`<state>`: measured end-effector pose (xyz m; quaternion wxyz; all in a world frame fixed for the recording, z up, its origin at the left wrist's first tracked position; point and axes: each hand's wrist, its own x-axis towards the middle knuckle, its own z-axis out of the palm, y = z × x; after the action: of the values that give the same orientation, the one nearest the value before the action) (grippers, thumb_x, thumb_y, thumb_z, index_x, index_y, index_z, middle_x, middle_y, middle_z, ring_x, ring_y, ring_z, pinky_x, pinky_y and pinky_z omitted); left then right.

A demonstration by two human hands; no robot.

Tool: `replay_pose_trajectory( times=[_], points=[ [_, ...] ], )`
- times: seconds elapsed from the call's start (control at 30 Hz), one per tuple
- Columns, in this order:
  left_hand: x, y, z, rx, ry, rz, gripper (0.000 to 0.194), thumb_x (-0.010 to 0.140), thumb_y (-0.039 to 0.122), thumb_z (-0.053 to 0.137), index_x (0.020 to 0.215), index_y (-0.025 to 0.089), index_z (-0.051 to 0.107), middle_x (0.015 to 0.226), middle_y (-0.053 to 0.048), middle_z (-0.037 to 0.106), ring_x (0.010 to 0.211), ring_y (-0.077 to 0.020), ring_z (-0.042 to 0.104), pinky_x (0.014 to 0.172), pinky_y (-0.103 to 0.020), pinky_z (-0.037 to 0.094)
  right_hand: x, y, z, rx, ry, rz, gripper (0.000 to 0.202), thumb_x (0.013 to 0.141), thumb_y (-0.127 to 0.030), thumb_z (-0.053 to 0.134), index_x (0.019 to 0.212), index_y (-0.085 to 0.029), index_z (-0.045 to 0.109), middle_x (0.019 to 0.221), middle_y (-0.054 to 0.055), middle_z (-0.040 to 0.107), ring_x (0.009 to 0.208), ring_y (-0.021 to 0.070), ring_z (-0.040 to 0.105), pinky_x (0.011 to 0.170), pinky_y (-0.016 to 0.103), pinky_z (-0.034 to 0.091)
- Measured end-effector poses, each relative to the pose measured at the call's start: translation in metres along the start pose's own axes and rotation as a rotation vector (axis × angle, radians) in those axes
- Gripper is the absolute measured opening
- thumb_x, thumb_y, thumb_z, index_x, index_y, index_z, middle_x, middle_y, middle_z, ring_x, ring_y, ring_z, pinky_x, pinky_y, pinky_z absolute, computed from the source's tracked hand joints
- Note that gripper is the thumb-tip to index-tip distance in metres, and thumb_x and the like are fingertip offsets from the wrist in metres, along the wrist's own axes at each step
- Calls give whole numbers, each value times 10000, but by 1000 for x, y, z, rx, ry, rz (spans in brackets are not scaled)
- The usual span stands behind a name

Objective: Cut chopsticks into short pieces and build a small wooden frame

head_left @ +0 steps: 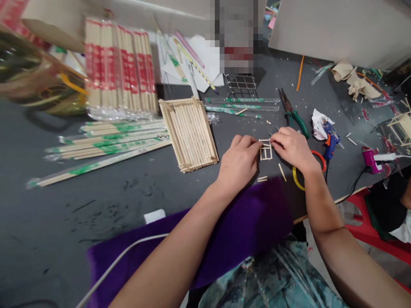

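Note:
A small frame of thin wooden sticks (266, 155) lies on the dark table between my hands. My left hand (240, 160) is closed in a pinch at the frame's left upper edge. On the other side my right hand (293, 147) pinches close to its upper right corner; whatever sits between those fingertips is too small to make out. Short loose sticks (262, 179) and a longer piece (282, 172) lie just below the frame. A larger tray built of wooden sticks (192, 134) rests to the left of my left hand.
Pliers (293, 113), a blue glue gun (330, 143) and scissors (298, 179) lie around my right hand. Wrapped chopsticks (118, 68) fill the back left. A wire rack (240, 84) stands behind. Purple cloth (244, 226) covers the near edge. A person (388, 205) sits at far right.

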<state>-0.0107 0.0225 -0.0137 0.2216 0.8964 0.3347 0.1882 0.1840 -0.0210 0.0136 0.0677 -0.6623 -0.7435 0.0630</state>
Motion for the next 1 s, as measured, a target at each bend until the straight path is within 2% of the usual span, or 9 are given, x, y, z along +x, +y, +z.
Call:
replay_pose_trajectory(
  times=[0.23, 0.7, 1.0],
  points=[
    [-1, 1, 4, 103, -13, 16, 384, 960, 105, 400, 1201, 152, 695, 1129, -164, 634, 1031, -322, 521, 847, -464, 546, -2, -1, 0, 62, -34, -22, 233, 960, -136, 517, 960, -236, 728, 942, 53, 641, 952, 216, 566, 747, 330, 385],
    [-1, 0, 5, 54, -30, 24, 376, 972, 169, 413, 1218, 150, 697, 1132, -176, 622, 1045, -335, 522, 872, -502, 537, -1, 1, 4, 33, -68, -48, 241, 950, -132, 540, 968, -236, 756, 916, 61, 627, 953, 229, 561, 736, 344, 382],
    [-1, -1, 6, 68, -23, 32, 369, 967, 155, 415, 1223, 176, 680, 1140, -161, 626, 1031, -322, 519, 869, -494, 537, -5, 6, 2, 47, 9, 35, 238, 906, -107, 531, 891, -232, 734, 916, 59, 652, 945, 228, 577, 727, 344, 384]
  ],
)
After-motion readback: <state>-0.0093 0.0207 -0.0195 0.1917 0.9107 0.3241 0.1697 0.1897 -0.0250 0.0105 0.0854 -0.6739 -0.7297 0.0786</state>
